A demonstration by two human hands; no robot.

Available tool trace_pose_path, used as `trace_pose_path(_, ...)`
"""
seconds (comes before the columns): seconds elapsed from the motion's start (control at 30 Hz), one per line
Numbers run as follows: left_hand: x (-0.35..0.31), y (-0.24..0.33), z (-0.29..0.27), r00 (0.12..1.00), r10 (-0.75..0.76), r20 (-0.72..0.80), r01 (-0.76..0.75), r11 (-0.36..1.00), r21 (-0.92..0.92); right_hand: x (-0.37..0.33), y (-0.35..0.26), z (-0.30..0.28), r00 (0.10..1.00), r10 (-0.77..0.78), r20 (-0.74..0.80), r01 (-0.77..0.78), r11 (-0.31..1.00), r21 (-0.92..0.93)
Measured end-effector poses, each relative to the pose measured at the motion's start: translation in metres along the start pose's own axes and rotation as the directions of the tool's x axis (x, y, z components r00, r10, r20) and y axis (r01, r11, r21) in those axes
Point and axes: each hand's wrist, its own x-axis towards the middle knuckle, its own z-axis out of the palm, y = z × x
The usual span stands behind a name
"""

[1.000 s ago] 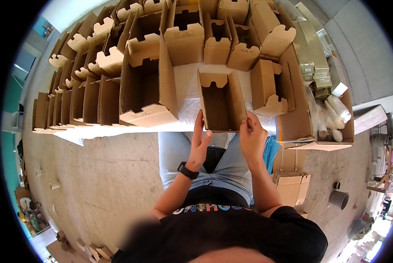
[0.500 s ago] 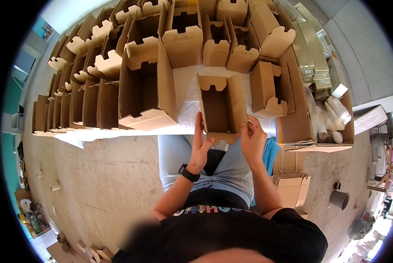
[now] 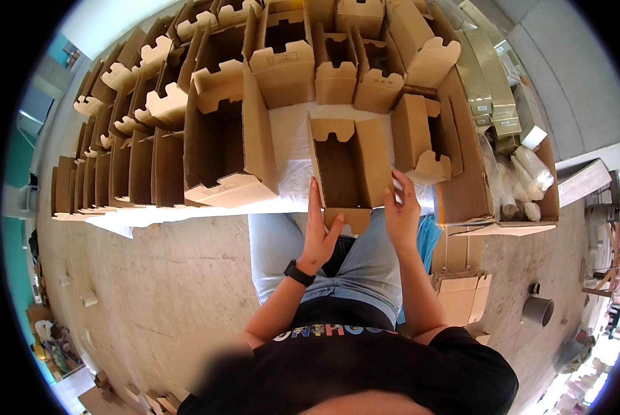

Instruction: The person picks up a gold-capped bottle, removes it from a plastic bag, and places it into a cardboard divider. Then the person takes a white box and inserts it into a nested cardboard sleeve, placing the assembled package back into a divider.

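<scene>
Work surface: table under white sheet (image 3: 293, 142). Rear and L. end carry rows of brown corrugated cardboard boxes w/ notched flaps (image 3: 281, 66). R. front corner: large brown cardboard carton (image 3: 472, 190) w/ clear plastic-wrapped items (image 3: 531, 176) inside. Front edge, L. of ctr.: wide-mouthed brown cardboard box (image 3: 260, 142). Main unit: slim open-top brown cardboard box (image 3: 371, 155), pos. at front edge just R. of ctr., mouth up, apart from the wide-mouthed box. Whether its base bears fully on the table can't be told. Small brown cardboard box (image 3: 411, 142) stands beyond its R. wall, nearer the carton.

L. hand (image 3: 317, 238): fingers and thumb apart; fingers flat along L. wall, thumb on the notched near flap (image 3: 355, 219), which is folded out past the front edge, toward the body. R. hand (image 3: 402, 211): thumb and fingers apart, at the near end of R. wall; grip pressure can't be told.

Handling notes (judgement): keep both side walls parallel and sq. to the base; brace R. wall lightly, as hard squeezing may bow it. Work the flap along its full crease, w/ even thumb pressure near ctr.; pushing one end only may skew the fold or tear a notch.
</scene>
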Motion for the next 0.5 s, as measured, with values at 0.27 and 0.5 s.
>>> trace_pose_path(0.27, 0.002, -0.001, 0.000, 1.000, 0.006, 0.014, -0.005, 0.999, -0.035, 0.037, -0.037, 0.007, 0.752, -0.520, 0.405, 0.659, 0.587, -0.470)
trace_pose_path(0.5, 0.005, -0.009, -0.009, 0.991, -0.109, 0.083, 0.123, 0.974, -0.188, 0.066, -0.025, 0.034, 0.690, -0.543, 0.479, 0.720, 0.444, -0.533)
